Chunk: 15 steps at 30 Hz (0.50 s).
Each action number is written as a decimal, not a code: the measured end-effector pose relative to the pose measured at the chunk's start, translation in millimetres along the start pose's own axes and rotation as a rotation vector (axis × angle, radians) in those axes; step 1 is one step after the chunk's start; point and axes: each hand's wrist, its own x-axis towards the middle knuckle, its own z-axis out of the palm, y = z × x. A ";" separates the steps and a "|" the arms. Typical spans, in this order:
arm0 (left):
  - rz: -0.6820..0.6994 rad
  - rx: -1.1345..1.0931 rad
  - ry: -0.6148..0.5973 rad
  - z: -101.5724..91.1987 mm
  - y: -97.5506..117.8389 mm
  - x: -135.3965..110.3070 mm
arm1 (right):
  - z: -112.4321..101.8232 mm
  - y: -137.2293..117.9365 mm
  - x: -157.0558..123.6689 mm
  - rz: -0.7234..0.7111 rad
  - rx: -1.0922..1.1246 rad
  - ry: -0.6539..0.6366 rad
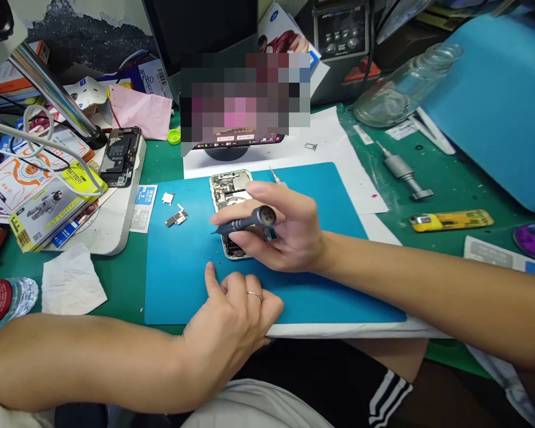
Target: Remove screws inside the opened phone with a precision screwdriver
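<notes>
My right hand (289,229) holds a dark screwdriver (249,220) between thumb and fingers, its tip pointing left above the mat. Under that hand lies an opened smartphone (227,184) with its inner parts bare; the hand and tool cover much of it. My left hand (234,309) rests at the front of the blue mat (339,291), index finger stretched out and the other fingers curled. That fingertip is close to a few tiny screws (210,258). Left of the phone are a metal bracket piece (177,216) and a small silver part (168,198).
Behind the mat stands a phone with a lit screen (241,139). To the right are a glass jar (405,89), a grey metal tool (401,169) and a yellow cutter (450,220). Battery boxes (56,205), another opened phone (120,156) and a bottle (4,300) crowd the left.
</notes>
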 end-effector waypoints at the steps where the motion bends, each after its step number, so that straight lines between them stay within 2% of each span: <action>1: 0.003 0.003 -0.001 0.2 0.1 -0.1 | -0.7 -1.4 2.7 -0.005 -0.030 0.005; 5: 0.004 0.000 -0.005 2.0 -0.3 0.1 | -19.1 -13.5 18.7 -0.077 -0.193 -0.011; 8: -0.001 0.007 0.012 4.0 -1.0 0.0 | -55.4 -22.1 27.1 -0.056 -0.488 -0.003; 11: 0.000 0.037 0.037 5.7 -1.6 -0.3 | -99.9 -18.9 26.7 -0.011 -0.669 -0.180; 13: 0.004 0.054 0.050 6.3 -1.9 -0.4 | -123.3 -9.9 22.5 0.088 -0.697 -0.286; 15: 0.012 0.066 0.061 6.3 -2.0 -0.8 | -136.3 0.9 17.2 0.252 -0.742 -0.477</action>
